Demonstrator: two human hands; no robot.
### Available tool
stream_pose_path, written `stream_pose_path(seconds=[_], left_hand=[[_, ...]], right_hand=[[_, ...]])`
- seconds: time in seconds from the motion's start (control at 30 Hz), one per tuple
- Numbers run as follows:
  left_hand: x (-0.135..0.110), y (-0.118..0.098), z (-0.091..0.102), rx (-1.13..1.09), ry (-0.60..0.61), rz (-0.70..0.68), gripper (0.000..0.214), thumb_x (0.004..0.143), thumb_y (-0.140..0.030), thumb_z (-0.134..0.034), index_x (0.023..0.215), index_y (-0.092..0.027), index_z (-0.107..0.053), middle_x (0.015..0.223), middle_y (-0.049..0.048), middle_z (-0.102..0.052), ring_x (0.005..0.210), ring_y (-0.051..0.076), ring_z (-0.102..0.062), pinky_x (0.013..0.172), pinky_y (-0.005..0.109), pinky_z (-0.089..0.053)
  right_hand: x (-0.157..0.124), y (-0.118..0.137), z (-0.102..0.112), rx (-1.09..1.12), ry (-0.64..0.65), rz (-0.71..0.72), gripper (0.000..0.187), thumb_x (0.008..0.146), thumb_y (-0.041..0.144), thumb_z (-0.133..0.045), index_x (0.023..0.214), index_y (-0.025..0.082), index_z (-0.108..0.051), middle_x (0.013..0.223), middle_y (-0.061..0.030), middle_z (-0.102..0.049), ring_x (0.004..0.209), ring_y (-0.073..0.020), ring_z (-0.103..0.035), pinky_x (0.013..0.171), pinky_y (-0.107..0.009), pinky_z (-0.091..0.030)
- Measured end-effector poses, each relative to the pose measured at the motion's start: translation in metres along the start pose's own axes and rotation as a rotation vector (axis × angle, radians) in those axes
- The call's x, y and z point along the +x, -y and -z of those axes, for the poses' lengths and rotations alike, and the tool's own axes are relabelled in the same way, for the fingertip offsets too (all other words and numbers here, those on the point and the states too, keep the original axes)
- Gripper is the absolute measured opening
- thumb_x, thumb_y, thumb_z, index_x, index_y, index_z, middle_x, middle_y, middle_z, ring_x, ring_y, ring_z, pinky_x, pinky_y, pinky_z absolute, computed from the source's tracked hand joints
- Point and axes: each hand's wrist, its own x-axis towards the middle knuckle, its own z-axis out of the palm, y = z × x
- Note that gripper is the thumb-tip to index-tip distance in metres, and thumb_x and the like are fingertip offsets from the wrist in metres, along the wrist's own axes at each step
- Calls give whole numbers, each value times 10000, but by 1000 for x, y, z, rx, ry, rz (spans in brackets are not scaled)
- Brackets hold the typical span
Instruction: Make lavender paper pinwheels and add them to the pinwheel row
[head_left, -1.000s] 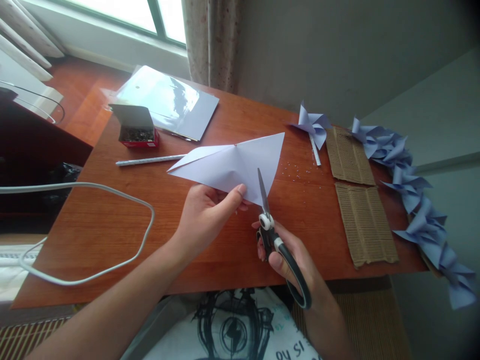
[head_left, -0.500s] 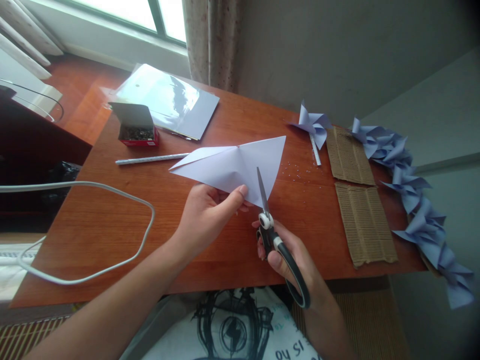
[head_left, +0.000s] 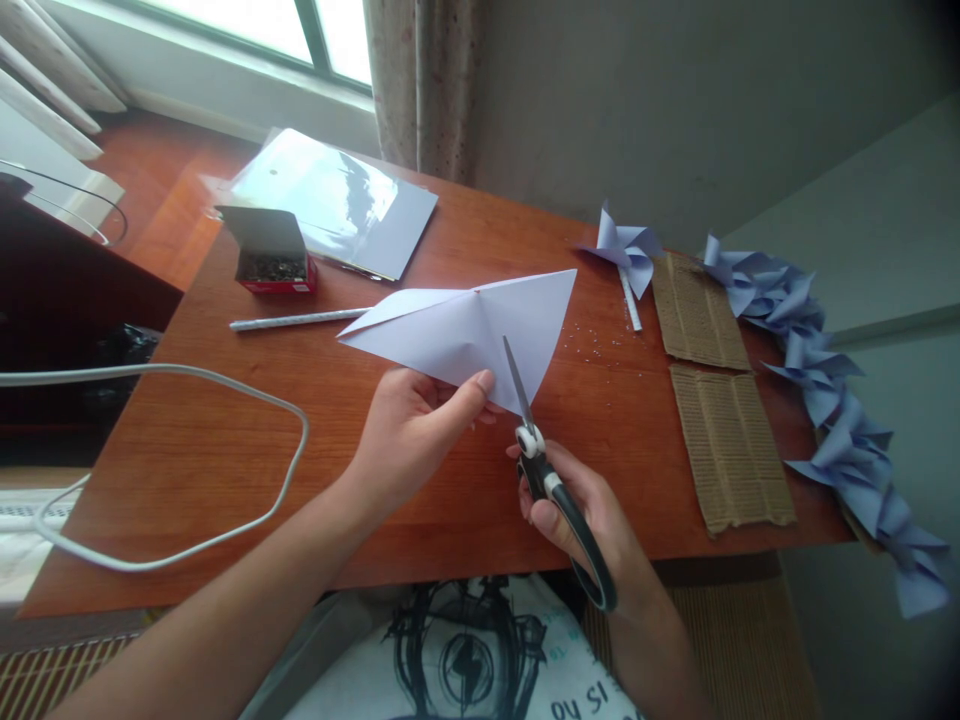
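Note:
My left hand (head_left: 431, 425) pinches a pale sheet of paper (head_left: 439, 325) by its lower edge, thumb on top and fingers beneath. The sheet is creased and partly folded over at its left end, with a small reddish dot near its upper edge. My right hand (head_left: 581, 510) is wrapped round the black handles of a pair of scissors (head_left: 534, 440). One blade lies over the paper's lower right part, its tip pointing up and left; the other blade is hidden behind the sheet. A white rolled paper stick (head_left: 300, 319) lies on the table just left of the sheet.
On the table (head_left: 360, 540) stand an open red box (head_left: 277, 270) of small metal pieces and plastic-wrapped sheets (head_left: 330, 205). Rightward are a paper pinwheel (head_left: 626, 250), two cardboard pieces (head_left: 731, 450) and a row of pinwheels (head_left: 847, 430). A white cable (head_left: 300, 450) loops at left.
The scissors have swung slightly to the left, so the blade tip sits further in over the paper. The paper's right corner has risen a little. My left hand stays almost in place.

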Motion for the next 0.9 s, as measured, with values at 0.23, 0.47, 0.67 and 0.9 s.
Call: stream_pose_path(seconds=[0.23, 0.47, 0.67, 0.9], left_hand=[[0, 0, 0, 14, -11, 16, 216, 809, -258, -703, 607, -187, -730, 594, 25, -736, 556, 183, -678, 546, 238, -534], [0, -2, 0, 25, -16, 18, 213, 807, -261, -701, 611, -183, -726, 591, 25, -734, 551, 179, -675, 544, 235, -534], [0, -3, 0, 19, -9, 15, 212, 812, -232, -696, 606, -185, -721, 586, 10, -733, 548, 162, -671, 539, 213, -526], [0, -2, 1, -4, -1, 2, 223, 822, -231, -703, 605, -188, -731, 591, 8, -739, 554, 157, -676, 535, 206, -523]], right_hand=[[0, -5, 0, 22, -22, 25, 566, 781, 575, -782, 1192, 199, -682, 964, -38, -515, 771, -148, -532, 719, -266, -495], [-2, -5, 1, 34, -35, 34, 537, 776, 543, -803, 1180, 207, -697, 981, -36, -527, 787, -142, -534, 722, -248, -488], [0, -6, 2, 24, -31, 53, 477, 782, 507, -811, 1159, 227, -722, 944, -20, -535, 775, -130, -531, 724, -229, -484], [0, -7, 2, 8, -62, 66, 474, 765, 505, -821, 1127, 209, -744, 923, -27, -544, 749, -131, -532, 692, -232, -501]])
